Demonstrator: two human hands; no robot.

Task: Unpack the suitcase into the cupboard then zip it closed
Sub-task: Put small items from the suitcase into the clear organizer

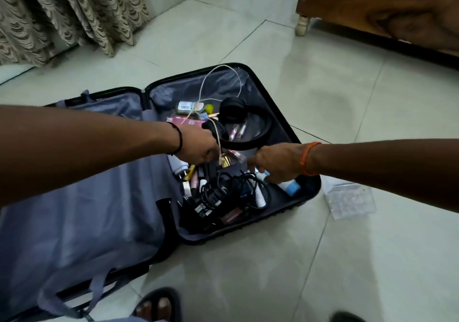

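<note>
The suitcase (260,93) lies open on the tiled floor (323,247). Both hands reach into its right half: the left hand (198,147) pinches a white cable (208,83) beside black headphones (238,113); the right hand (270,165) curls around small items I cannot identify. Bare floor surrounds the case.

Pale glossy floor tiles (323,48), patterned beige curtain (62,11) far left, wooden furniture (385,6) far right.
</note>
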